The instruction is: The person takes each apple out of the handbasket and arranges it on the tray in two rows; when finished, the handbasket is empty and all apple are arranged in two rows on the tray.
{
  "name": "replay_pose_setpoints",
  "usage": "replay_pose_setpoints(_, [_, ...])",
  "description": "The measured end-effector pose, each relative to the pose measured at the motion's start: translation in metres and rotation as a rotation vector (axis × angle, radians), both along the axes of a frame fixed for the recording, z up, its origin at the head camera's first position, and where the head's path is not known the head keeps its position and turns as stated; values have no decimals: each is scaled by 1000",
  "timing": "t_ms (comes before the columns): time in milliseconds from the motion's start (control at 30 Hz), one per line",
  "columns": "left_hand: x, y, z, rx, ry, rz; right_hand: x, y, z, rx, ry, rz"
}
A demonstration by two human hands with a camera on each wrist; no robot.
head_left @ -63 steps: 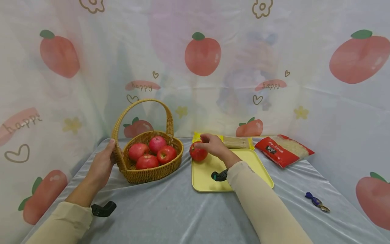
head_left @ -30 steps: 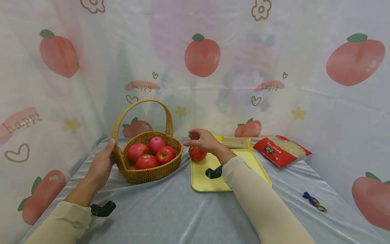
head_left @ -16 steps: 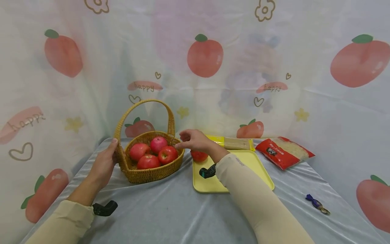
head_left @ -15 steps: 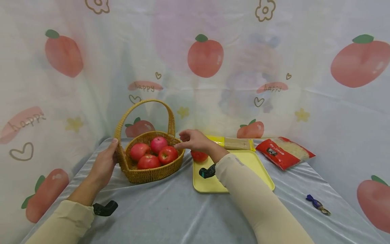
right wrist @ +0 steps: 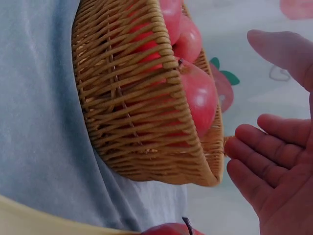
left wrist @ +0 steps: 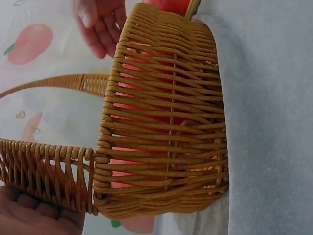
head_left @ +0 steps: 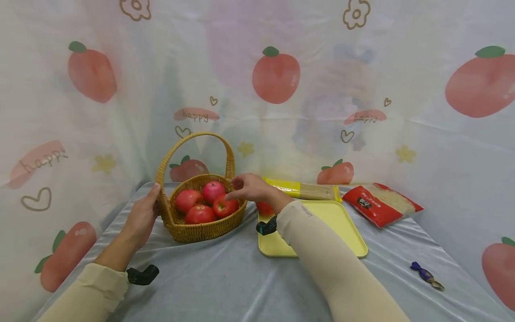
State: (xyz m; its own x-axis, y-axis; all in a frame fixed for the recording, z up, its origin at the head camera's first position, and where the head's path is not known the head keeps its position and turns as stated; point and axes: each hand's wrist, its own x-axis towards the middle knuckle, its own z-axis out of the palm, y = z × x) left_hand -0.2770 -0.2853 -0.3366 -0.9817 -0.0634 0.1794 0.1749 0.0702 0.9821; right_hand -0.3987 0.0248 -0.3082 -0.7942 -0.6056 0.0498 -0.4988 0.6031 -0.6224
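Grey satin cloth covers the table (head_left: 225, 277), where a wicker basket (head_left: 201, 223) of apples is steadied at its left rim by the left hand (head_left: 141, 219), fingers curled round the weave. Beyond, the right hand (head_left: 249, 188) hovers over the nearest apple (head_left: 225, 206), fingers loosely spread and empty. Firm, smooth and likely to bruise, the fruit is judged best cupped from above. One apple (head_left: 263, 208) lies on the yellow tray (head_left: 338, 223).

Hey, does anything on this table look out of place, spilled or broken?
Nothing is spilled or broken. The only stray is a wrapped candy lying alone near the table's right front edge, apart from the basket and tray.
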Motion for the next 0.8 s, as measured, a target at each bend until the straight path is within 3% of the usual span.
replay_pose_setpoints(433, [1, 1, -2, -2, 18, 9, -12, -20, -11, 92, -2, 56])
replay_pose_setpoints(800, [-1, 2, -2, -9, 26, 20, -20, -30, -9, 193, 7, 72])
